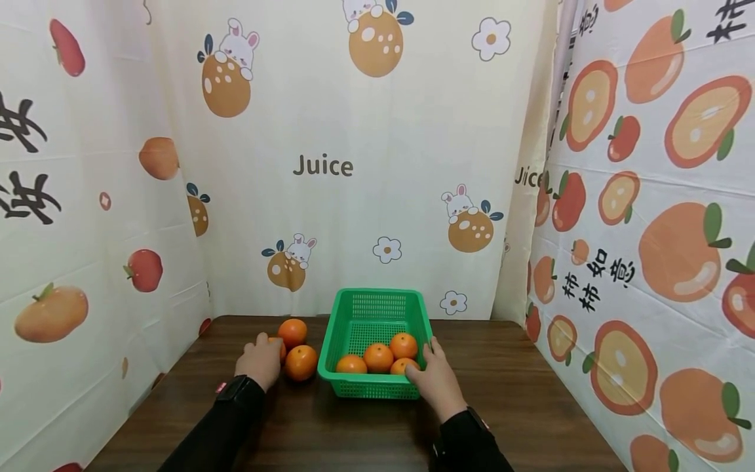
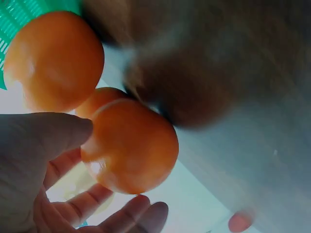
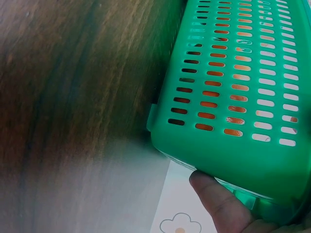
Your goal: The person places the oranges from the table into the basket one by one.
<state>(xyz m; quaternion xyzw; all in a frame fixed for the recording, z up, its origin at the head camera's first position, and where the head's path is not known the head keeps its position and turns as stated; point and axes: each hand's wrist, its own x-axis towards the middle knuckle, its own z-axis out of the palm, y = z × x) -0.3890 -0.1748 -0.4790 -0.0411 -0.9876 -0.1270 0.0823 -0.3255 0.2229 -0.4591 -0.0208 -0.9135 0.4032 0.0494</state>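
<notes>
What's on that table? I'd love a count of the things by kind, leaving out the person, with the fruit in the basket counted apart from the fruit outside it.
Oranges in the basket: 4 in sight
Oranges outside the basket: 3
Basket: 1
Total: 8

a curtained booth, fruit-print cloths (image 1: 413, 164) round three sides of a brown table (image 1: 531, 406)
</notes>
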